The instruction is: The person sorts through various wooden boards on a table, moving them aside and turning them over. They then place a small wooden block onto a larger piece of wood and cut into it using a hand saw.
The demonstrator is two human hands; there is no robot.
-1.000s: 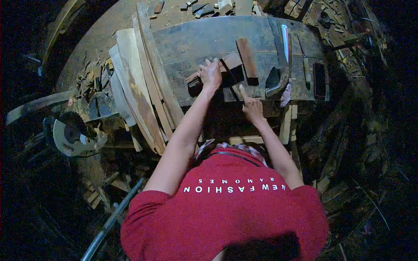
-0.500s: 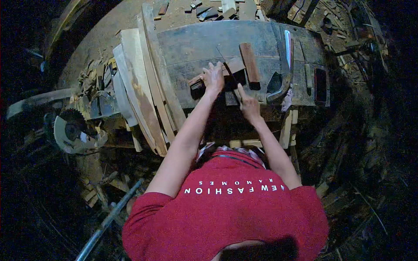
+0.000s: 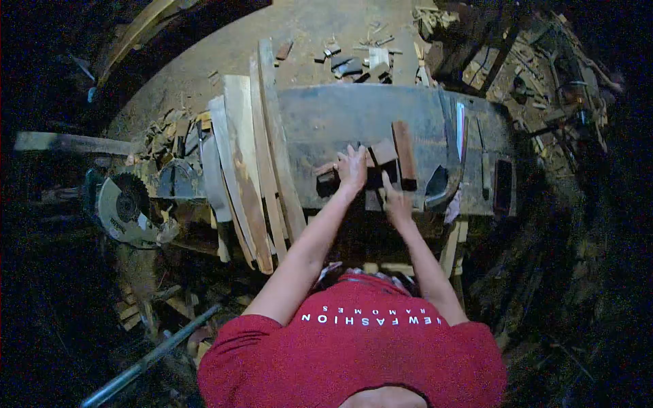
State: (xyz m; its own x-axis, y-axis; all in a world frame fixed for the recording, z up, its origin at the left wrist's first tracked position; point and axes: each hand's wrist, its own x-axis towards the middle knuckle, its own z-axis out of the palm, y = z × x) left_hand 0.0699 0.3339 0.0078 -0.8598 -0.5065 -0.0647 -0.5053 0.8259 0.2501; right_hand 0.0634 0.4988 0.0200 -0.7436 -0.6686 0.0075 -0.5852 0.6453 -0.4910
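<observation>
Head camera, steeply downward, overhead

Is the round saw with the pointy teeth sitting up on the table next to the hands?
No, the round saw lies off to the side, beyond the leaning planks, away from the table.

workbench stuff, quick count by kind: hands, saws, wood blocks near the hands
hands: 2, left and right
saws: 2, handsaw on the bench, circular saw beside it
wood blocks: 2, long block, short block
total: 6
</observation>
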